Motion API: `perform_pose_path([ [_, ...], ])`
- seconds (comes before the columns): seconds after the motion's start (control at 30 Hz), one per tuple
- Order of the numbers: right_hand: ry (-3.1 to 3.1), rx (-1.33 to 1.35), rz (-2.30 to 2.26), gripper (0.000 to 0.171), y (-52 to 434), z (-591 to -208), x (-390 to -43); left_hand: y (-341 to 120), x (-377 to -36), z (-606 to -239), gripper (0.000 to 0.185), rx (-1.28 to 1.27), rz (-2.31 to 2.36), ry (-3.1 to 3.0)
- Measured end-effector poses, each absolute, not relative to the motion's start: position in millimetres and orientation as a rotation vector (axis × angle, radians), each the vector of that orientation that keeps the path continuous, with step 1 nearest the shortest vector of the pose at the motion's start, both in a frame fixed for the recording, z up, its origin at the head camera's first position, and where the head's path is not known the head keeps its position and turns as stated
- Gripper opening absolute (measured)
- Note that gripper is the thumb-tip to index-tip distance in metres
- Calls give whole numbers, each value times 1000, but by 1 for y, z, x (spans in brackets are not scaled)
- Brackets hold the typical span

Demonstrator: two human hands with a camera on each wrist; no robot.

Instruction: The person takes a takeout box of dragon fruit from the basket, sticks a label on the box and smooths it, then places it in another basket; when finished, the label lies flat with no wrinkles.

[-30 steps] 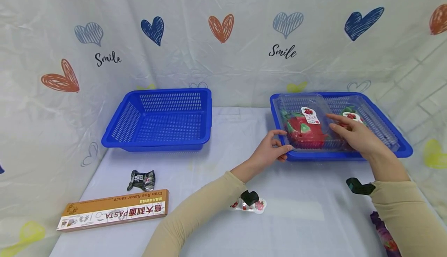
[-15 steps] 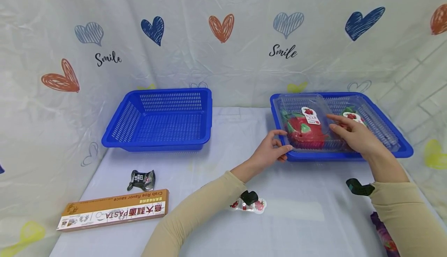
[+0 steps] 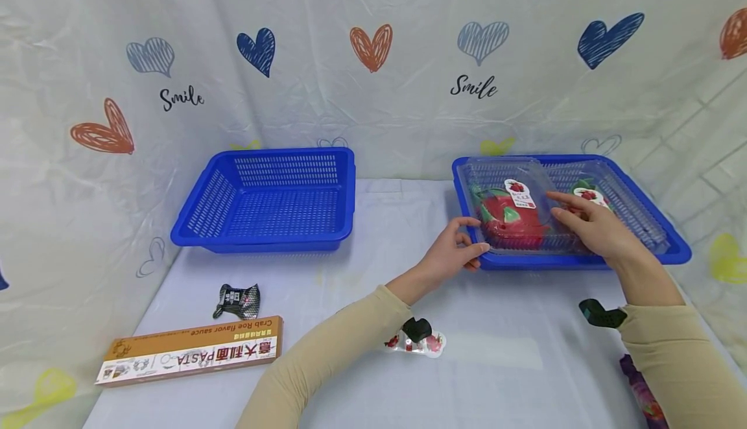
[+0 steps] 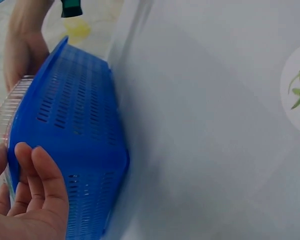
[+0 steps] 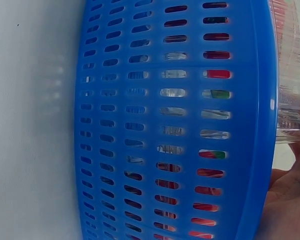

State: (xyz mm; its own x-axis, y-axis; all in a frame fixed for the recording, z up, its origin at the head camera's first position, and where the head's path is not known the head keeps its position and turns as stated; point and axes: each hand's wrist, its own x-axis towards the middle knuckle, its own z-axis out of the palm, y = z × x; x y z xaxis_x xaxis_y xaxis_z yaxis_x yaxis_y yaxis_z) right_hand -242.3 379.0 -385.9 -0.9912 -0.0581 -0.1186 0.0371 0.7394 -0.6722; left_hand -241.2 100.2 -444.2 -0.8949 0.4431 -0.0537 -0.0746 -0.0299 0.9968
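Reaching into the right blue basket [image 3: 677,251], both hands work on a clear plastic clamshell box [image 3: 516,212] that holds a red dragon fruit with green tips. The box sits in the left part of this basket, and a second clear box [image 3: 627,205] with the same kind of label lies just beside it, partly hidden by the right hand. The left hand [image 3: 452,254] is at the near left corner of the box, thumb up against its side and fingers curled at the basket rim; it seems to pinch the edge of the box, though the left wrist view shows only the fingers [image 4: 37,185] against the blue wall (so the contact with the box itself is not fully clear). The right hand [image 3: 595,228] lies on the lid with fingers nearly straight, pressing and not clenching.

I judge the step in hand to be the taking hold of the box, before it leaves the basket. The next move calls for a firmer hold from both sides and a level lift over the rim, because the thin plastic can bend or pop open.

An empty blue basket [image 3: 268,199] stands well apart to the left. On the table [image 3: 362,273] lie a pasta carton [image 3: 189,351] and a small dark packet [image 3: 236,301].
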Motion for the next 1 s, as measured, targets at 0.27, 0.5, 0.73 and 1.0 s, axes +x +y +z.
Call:
perform_pose_path([
  [0.27, 2815, 22, -1086, 67, 379, -386, -242, 103, -241, -441, 39, 377, 1912, 2023],
  [0.5, 2740, 55, -1213, 68, 379, -383, -236, 103, -234, -441, 39, 395, 1888, 2054],
  [0.73, 2762, 166, -1314, 68, 374, -368, -232, 85, -235, -434, 39, 681, 1605, 2485],
  [1.0, 2854, 211, -1419, 64, 341, -339, -240, 46, -277, -391, 35, 513, 1455, 2813],
])
